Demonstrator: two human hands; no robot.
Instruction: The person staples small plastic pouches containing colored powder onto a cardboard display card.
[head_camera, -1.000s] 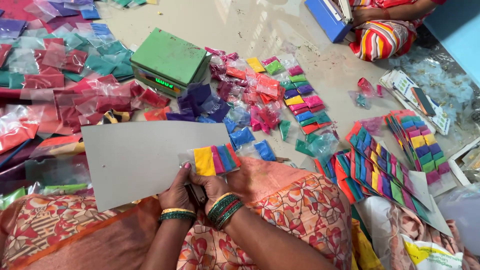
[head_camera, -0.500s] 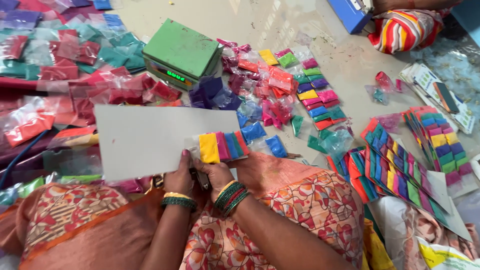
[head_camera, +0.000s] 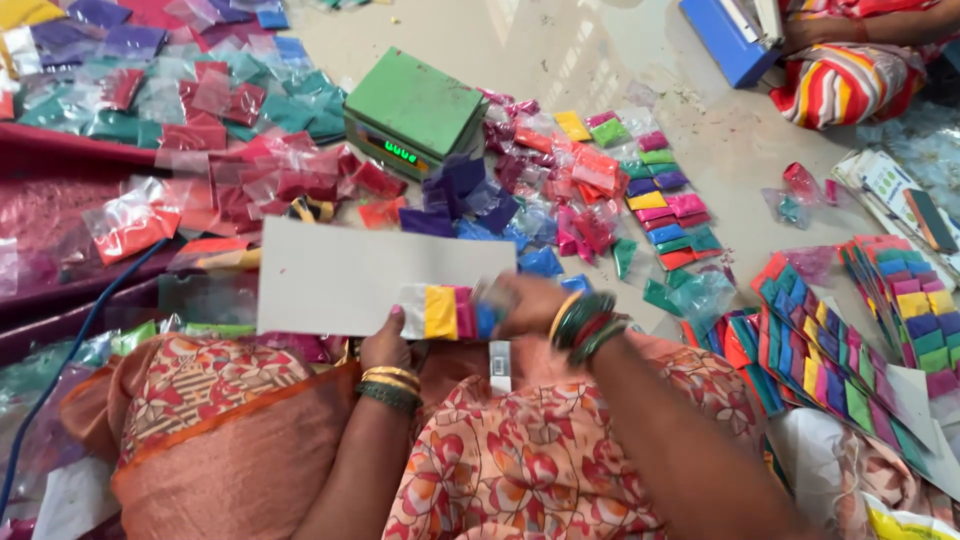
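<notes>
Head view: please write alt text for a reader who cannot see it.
Two hands hold a grey card with small colour packets along its edge: left hand under it, right hand blurred at the packets. More packets and a green scale lie beyond.

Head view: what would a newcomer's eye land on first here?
Probably the grey card at centre, held from below by the left hand, with a row of coloured packets along its right end where the blurred right hand works. Behind it stands a green scale with a lit display, ringed by loose packets of coloured powder. Finished cards fan out at the right.
</notes>
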